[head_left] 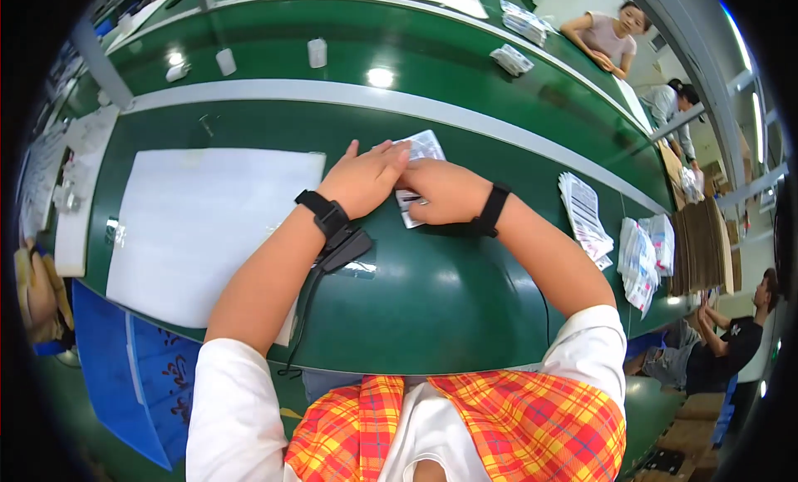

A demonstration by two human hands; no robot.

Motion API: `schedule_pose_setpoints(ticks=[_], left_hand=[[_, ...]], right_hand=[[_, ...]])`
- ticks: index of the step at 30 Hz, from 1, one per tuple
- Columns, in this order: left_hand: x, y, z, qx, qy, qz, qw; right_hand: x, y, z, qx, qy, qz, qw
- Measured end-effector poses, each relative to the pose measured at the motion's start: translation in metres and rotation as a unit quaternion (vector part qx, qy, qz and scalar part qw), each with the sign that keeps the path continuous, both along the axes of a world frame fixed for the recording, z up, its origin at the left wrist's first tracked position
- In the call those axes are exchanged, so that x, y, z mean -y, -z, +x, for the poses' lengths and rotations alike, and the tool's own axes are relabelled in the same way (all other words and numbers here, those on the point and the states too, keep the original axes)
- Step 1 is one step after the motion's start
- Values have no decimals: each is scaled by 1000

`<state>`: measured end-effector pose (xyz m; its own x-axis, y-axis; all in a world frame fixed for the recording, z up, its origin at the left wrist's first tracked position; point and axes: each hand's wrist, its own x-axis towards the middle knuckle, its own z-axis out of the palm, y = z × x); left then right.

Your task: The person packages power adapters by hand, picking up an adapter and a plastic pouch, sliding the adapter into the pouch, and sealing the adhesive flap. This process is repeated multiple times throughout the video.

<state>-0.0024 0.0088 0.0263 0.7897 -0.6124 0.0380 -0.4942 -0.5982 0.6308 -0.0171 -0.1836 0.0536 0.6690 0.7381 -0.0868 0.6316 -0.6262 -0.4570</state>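
A flat, white-and-grey printed packet (pixel 430 143) lies on the green table in front of me, partly covered by both hands. My left hand (pixel 366 179) rests across it with the fingers stretched out flat and the thumb apart. Its fingertips meet my right hand (pixel 449 189), whose fingers are curled in on the packet. Some of the right fingertips are hidden, so their exact hold is hard to see. Both wrists wear black bands. Close below the left wrist sits a small black device (pixel 347 249) with a cable.
A large white sheet (pixel 212 232) covers the table's left part. At right lie a stack of printed flat packets (pixel 584 214), filled packets (pixel 638 262) and stacked brown cardboard (pixel 698 247). Beyond a pale rail (pixel 382 99), white pieces (pixel 317 54) rest on a green surface. Other people sit at right.
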Motion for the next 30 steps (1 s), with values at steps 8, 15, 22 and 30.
schedule_pose_setpoints(ticks=[8,15,22,30], left_hand=[[-2,5,7,77,35,94,992],[-6,0,-5,75,52,103,990],[2,-9,-12,136,31,109,984],[21,21,-14,273,-64,-95,955]], right_hand=[[22,-10,-35,52,-17,28,998],[17,-56,-58,-148,-81,-144,975],[-52,-68,166,-69,174,110,976],[-106,52,289,30,298,208,931]])
